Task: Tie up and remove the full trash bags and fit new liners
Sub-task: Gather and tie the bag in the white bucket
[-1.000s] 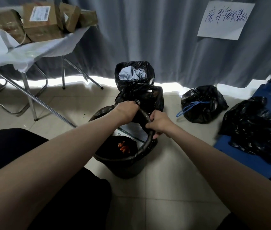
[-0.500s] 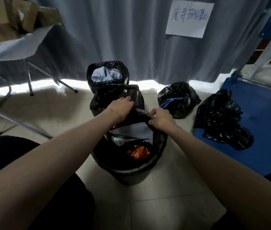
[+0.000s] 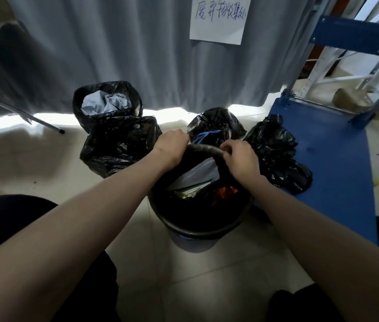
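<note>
Your left hand (image 3: pixel 171 145) and right hand (image 3: pixel 239 156) are bare, with no gloves, rings or watch showing. Both forearms are uncovered right to the frame's edge, no sleeve in sight. Your dark trousers (image 3: pixel 9 217) fill the lower left, plain and unmarked.

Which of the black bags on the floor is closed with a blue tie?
The small black bag just beyond the hands, between the bins and the blue cart; no other shows a tie.
</note>
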`<state>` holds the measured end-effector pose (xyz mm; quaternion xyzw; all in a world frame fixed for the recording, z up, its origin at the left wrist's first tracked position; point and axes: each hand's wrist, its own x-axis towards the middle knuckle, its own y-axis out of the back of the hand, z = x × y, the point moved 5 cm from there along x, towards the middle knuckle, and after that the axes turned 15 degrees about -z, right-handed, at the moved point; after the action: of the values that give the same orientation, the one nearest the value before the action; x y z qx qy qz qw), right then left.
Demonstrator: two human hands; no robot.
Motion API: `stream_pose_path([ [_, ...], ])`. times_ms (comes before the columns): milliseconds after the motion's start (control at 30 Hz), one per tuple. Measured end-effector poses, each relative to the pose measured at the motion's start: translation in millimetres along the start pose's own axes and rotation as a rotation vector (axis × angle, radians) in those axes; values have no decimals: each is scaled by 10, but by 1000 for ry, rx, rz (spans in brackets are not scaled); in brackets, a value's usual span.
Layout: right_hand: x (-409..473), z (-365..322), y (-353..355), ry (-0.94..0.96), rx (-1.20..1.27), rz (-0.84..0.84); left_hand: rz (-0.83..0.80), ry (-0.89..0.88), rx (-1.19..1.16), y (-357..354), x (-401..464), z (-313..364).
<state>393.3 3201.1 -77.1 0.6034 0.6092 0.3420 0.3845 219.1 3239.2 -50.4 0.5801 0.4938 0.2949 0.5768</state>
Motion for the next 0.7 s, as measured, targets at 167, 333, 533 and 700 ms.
stream_pose_path([
  [167,-123,65,87,-13,-99,42,37,-39,53,59,-108,63],
  [333,-227,-105,8,104,-291,-11,63,-164,159,-88,-219,204],
  [533,-282,-105,-117,187,-425,-17,23,-258,279,-231,-291,294],
  [700,-265,-99,-190,199,-470,-124,101,-281,294,-232,-284,360],
])
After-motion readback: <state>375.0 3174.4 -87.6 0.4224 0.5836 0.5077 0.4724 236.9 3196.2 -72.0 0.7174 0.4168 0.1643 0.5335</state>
